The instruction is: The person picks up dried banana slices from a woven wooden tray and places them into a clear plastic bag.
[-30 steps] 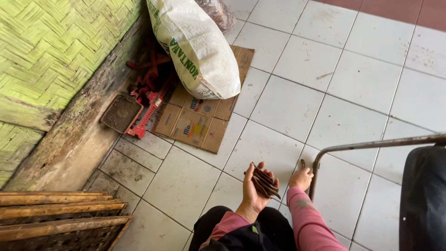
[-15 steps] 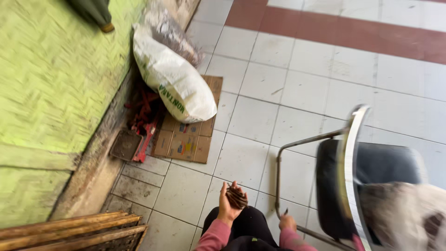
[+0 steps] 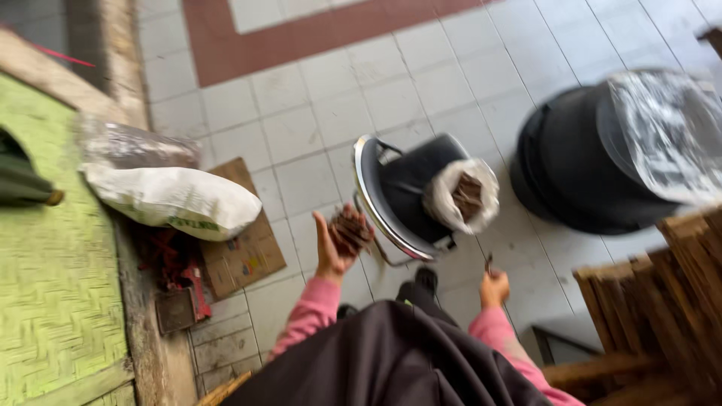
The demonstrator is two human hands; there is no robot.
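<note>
Since half a second ago the chair has slid from my right to straight ahead, and a black bin has come into view. Far left, a white sack (image 3: 173, 199) lies on flattened cardboard (image 3: 244, 252). My left hand (image 3: 331, 244) is raised, palm cupped around a bundle of dark brown sticks (image 3: 350, 229), just beside the black chair (image 3: 410, 192), whose seat carries a plastic bag (image 3: 462, 195) of similar brown pieces. My right hand (image 3: 494, 286) pinches one small dark piece. Beyond stands the black bin (image 3: 579, 158).

sack (image 3: 169, 199) left of chair (image 3: 410, 199) | bag (image 3: 462, 195) on chair | bin (image 3: 587, 150) right
</note>
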